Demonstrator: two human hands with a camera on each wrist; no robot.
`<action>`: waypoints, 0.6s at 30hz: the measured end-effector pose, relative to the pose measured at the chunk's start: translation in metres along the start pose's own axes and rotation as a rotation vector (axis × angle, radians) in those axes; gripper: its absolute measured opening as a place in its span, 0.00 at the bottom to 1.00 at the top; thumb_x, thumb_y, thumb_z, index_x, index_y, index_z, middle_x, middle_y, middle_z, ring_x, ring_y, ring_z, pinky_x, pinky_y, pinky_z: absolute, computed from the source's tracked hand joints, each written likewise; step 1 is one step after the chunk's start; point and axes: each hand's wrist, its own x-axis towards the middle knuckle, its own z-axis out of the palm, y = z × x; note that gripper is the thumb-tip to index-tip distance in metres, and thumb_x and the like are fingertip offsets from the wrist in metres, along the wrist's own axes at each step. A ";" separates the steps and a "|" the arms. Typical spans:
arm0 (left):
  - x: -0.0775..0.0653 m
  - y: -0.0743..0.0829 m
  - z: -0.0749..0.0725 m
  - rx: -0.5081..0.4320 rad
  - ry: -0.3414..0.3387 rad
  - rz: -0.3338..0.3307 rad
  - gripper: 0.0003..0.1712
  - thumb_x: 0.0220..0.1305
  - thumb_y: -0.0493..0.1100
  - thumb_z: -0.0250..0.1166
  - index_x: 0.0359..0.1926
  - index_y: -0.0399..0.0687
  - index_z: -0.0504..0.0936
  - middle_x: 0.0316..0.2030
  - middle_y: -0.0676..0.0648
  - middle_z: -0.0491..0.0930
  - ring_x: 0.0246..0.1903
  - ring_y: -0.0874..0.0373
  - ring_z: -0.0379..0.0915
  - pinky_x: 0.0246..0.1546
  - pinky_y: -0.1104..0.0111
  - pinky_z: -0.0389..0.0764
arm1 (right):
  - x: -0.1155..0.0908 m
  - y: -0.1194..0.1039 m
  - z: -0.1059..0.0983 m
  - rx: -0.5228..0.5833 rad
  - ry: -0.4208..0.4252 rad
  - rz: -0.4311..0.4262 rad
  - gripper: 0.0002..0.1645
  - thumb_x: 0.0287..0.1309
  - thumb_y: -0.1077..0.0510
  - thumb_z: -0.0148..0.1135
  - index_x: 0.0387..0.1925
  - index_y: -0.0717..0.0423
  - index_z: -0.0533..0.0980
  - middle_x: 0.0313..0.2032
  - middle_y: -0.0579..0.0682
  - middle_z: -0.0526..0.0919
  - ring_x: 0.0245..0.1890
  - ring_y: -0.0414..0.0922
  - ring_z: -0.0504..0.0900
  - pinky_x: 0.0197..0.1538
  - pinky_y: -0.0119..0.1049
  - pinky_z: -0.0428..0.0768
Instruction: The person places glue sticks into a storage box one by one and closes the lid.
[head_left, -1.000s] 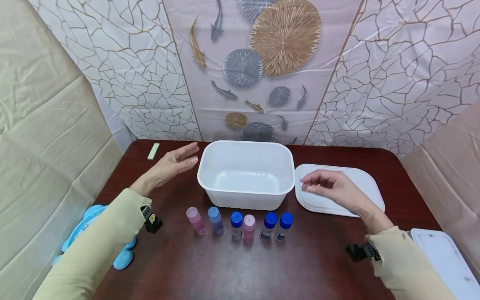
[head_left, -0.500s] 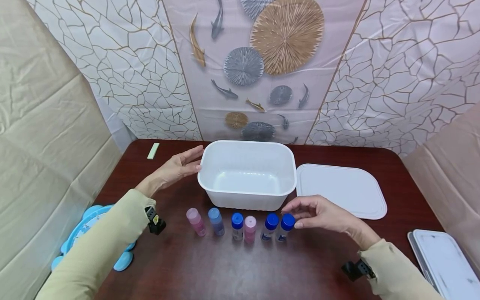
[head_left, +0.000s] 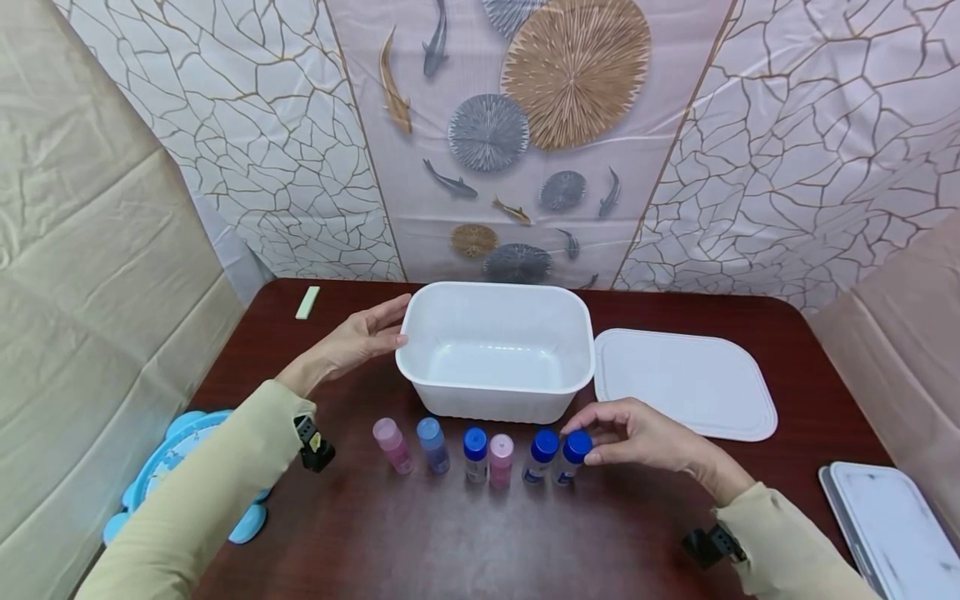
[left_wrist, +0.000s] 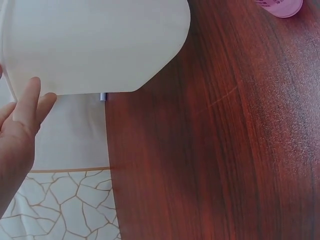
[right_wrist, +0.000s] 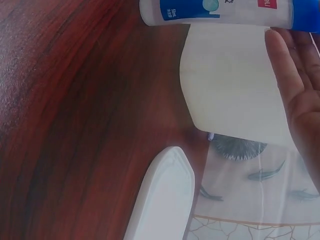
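Note:
A white plastic bin (head_left: 495,403) stands upright on the table. My left hand (head_left: 352,346) is at its left rim, with extended fingers touching or almost touching it; the left wrist view shows these fingers (left_wrist: 31,102) by the bin's edge. In front of the bin, several small bottles stand in a row. At the right end is a blue-capped clear glue bottle (head_left: 572,460), its label partly readable in the right wrist view. My right hand (head_left: 637,435) pinches its cap between thumb and fingers. Next to it stands another blue-capped bottle (head_left: 542,458).
Farther left in the row are a pink bottle (head_left: 500,461), a light-blue bottle (head_left: 432,447) and a tilted-looking pink bottle (head_left: 393,447). A white lid (head_left: 690,379) lies right of the bin. A blue object (head_left: 243,521) is under the left sleeve. Another white board (head_left: 896,517) lies far right.
My right hand has moved from above the white lid down and left to the rightmost blue-capped glue bottle. My left hand has moved slightly right to the bin's rim.

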 end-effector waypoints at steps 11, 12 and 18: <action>0.001 -0.002 0.001 -0.017 0.008 0.012 0.42 0.64 0.31 0.58 0.73 0.46 0.47 0.72 0.43 0.49 0.70 0.46 0.50 0.59 0.62 0.72 | -0.013 -0.055 -0.039 -0.238 0.118 -0.045 0.19 0.51 0.76 0.61 0.47 0.64 0.77 0.43 0.46 0.85 0.42 0.36 0.81 0.42 0.30 0.82; 0.000 -0.002 0.001 -0.015 0.009 0.013 0.42 0.64 0.31 0.58 0.74 0.46 0.47 0.72 0.43 0.49 0.70 0.46 0.50 0.59 0.61 0.71 | -0.012 -0.064 -0.045 -0.262 0.127 -0.076 0.20 0.50 0.77 0.60 0.46 0.65 0.77 0.42 0.46 0.85 0.42 0.37 0.82 0.42 0.30 0.82; 0.000 -0.004 0.001 -0.018 0.001 0.023 0.41 0.65 0.32 0.57 0.74 0.46 0.47 0.72 0.43 0.49 0.70 0.47 0.49 0.59 0.63 0.72 | 0.011 -0.112 -0.072 -0.295 0.198 -0.184 0.19 0.53 0.79 0.57 0.46 0.66 0.77 0.43 0.47 0.85 0.38 0.40 0.84 0.40 0.28 0.82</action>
